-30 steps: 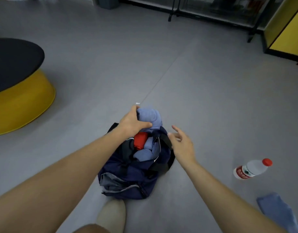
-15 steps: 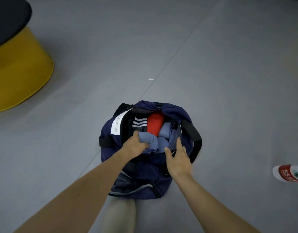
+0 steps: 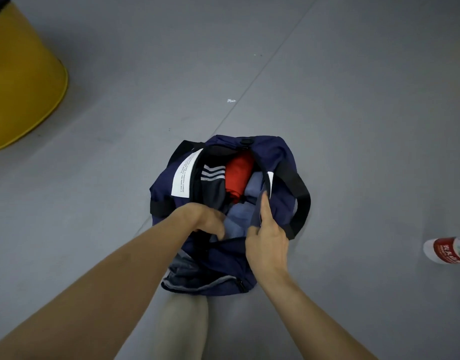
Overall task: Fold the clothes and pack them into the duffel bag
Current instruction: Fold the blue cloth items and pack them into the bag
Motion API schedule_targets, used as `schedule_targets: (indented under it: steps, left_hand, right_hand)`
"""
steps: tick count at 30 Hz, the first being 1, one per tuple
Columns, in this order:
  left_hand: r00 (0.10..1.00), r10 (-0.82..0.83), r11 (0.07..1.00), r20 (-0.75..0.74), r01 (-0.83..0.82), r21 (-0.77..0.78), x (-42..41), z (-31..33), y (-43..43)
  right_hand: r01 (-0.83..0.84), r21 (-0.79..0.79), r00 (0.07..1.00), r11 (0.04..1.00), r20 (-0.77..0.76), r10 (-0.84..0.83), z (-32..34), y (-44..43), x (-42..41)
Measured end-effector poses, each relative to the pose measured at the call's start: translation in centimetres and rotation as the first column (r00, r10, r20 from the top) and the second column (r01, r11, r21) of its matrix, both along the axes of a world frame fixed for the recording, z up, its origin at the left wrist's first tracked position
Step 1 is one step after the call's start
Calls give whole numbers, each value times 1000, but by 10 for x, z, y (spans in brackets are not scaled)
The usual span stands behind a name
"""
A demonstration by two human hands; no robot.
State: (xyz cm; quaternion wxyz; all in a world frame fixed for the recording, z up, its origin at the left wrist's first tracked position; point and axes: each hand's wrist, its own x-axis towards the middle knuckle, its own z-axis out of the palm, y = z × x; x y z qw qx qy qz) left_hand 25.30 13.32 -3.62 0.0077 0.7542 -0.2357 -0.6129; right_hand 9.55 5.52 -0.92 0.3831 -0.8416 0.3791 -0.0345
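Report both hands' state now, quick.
Left hand: fingers curled onto the folded blue garment; grip cannot be told.
Right hand: pinching the rim of the navy fabric duffel bag.

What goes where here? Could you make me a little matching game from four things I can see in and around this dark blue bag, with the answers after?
Things:
1. red folded garment
2. clear plastic bottle with red label
3. yellow round seat
4. white printed label

Places:
A. on the grey floor, at the right edge of view
B. on the left rim of the navy duffel bag
C. upper left corner of view
D. inside the bag, between the dark white-striped garment and the blue cloth

Pairs: 1-D, 2-A, 3-C, 4-B.
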Motion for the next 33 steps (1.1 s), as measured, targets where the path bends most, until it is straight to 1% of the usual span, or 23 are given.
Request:
schedule_targets:
  steps: [2, 4, 6, 7, 9, 12, 13, 15, 16, 17, 18, 19, 20, 22, 23, 24, 25, 27, 29, 31, 33]
  left_hand:
    - [994, -13, 997, -111, 22, 76, -5, -4, -4]
    - [989, -52, 991, -138, 69, 119, -10, -7, -7]
    - [993, -106, 992, -41, 109, 70, -16, -12, -9]
    - [997, -77, 997, 23, 76, 12, -20, -16, -9]
    - [992, 105, 988, 63, -97, -118, -24, -25, -6]
    - [952, 306, 912, 25, -285, -295, -27, -40, 0]
    - [931, 364, 871, -9, -344, -350, -29, -44, 2]
    - [863, 502, 748, -62, -469, -469, -33, -49, 8]
    - [821, 568, 685, -54, -508, -522, -36, -51, 10]
    - [789, 614, 643, -26, -520, -562, -39, -54, 11]
    - [772, 636, 632, 9, -514, -580, -41, -57, 11]
    - [774, 631, 653, 56, -491, -577, -44, -59, 10]
    - [792, 597, 705, 130, -440, -556, -47, -60, 9]
    - [833, 429, 856, 348, -252, -452, -49, -57, 5]
    - [824, 320, 918, 468, -146, -370, -48, -53, 3]
    - [791, 223, 955, 569, -59, -292, -45, -47, 3]
    - [758, 160, 970, 633, -2, -242, -44, -41, 3]
    - [705, 123, 968, 699, 71, -242, -45, -32, 4]
    - [645, 153, 935, 748, 151, -321, -50, -28, 8]
    - [599, 240, 882, 764, 193, -429, -52, -24, 10]
    - [600, 336, 831, 726, 175, -529, -50, -15, 8]
  right_hand:
    - [-10, -18, 1000, 1000, 5, 10, -2, 0, -5]
    - [-27, -22, 999, 999, -25, 27, -7, 0, -12]
    - [-34, -25, 998, 999, -51, 33, -13, -1, -19]
    - [-31, -24, 998, 999, -59, 30, -16, -2, -22]
    - [-23, -27, 998, 999, -61, 22, -23, -3, -26]
    - [-28, -39, 997, 999, -69, 26, -28, -6, -29]
    - [-27, -35, 997, 999, -67, 24, -29, -7, -30]
    - [-24, -31, 999, 999, -44, 23, -30, -8, -31]
    - [-31, -38, 999, 999, -30, 30, -31, -8, -30]
    - [-39, -38, 999, 998, -22, 38, -32, -8, -30]
    - [-44, -32, 999, 999, -23, 44, -33, -9, -30]
    - [-46, -26, 999, 999, -30, 46, -33, -8, -29]
    - [-48, -24, 998, 999, -39, 47, -33, -8, -28]
    - [-51, -25, 997, 998, -53, 50, -34, -8, -27]
    - [-53, -29, 997, 998, -48, 52, -34, -8, -28]
    - [-53, -35, 998, 998, -42, 52, -34, -8, -28]
    - [-53, -40, 998, 998, -41, 51, -35, -8, -27]
    - [-57, -58, 998, 997, -32, 55, -38, -10, -26]
    - [-78, -63, 997, 995, -21, 77, -37, -13, -26]
    - [-109, 4, 994, 994, -25, 109, -33, -18, -28]
    - [-143, 76, 990, 987, -11, 144, -27, -25, -34]
